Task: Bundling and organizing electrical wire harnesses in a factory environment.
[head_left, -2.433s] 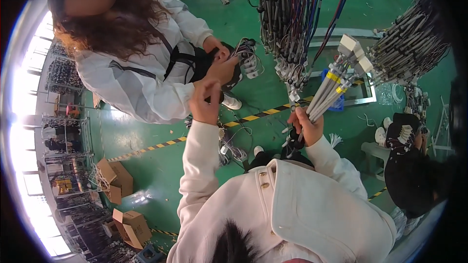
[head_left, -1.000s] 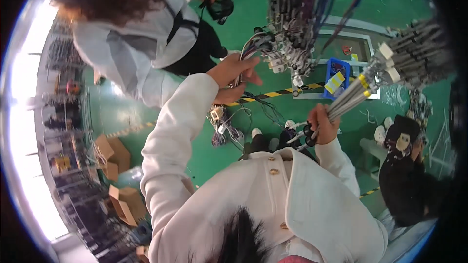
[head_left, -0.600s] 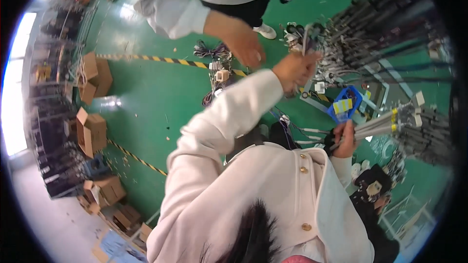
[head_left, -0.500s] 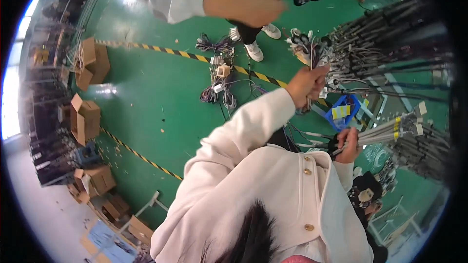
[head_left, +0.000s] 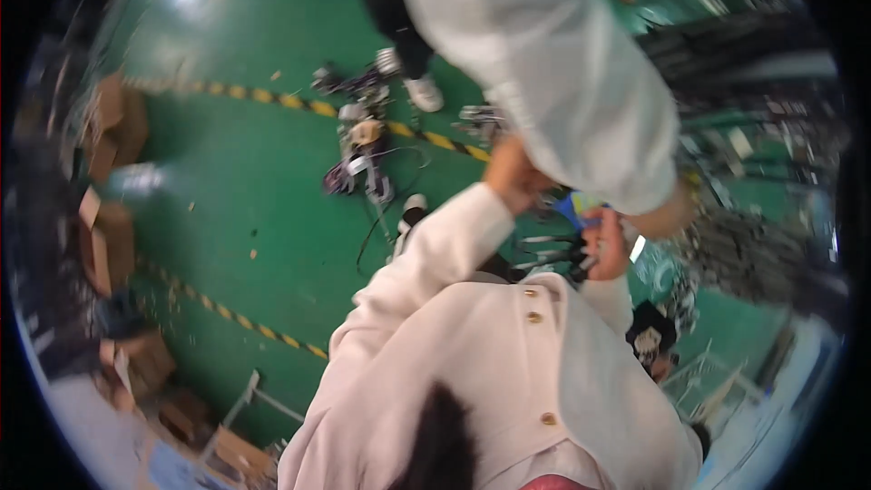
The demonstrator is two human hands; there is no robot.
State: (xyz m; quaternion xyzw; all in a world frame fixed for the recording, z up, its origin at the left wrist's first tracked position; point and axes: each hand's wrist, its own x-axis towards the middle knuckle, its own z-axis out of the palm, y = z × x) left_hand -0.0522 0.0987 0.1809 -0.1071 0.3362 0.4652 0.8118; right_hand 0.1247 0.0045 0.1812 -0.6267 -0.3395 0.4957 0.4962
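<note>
My left hand (head_left: 515,174) is closed round a bundle of cables, partly hidden by a co-worker's pale sleeve (head_left: 581,82). White-grey connector ends (head_left: 483,118) show just beyond that hand. My right hand (head_left: 608,249) sits lower and to the right, its fingers closed on a bundle of black-sheathed cables (head_left: 558,249) whose ends point left. The co-worker's hand (head_left: 667,210), blurred, is just right of my right hand, by the hanging cables. Between my hands part of a blue bin (head_left: 573,209) shows behind.
Thick rows of hanging cables (head_left: 753,254) fill the right side. Cable coils with connectors (head_left: 363,141) lie on the green floor (head_left: 245,172) near yellow-black tape (head_left: 263,95). Open cardboard boxes (head_left: 109,240) line the left. A co-worker's shoe (head_left: 424,93) stands beyond the coils.
The co-worker's arm has swept right and down across the view, in front of the hanging cables. My left hand has come lower and closer to my right hand. The whole view has shifted.
</note>
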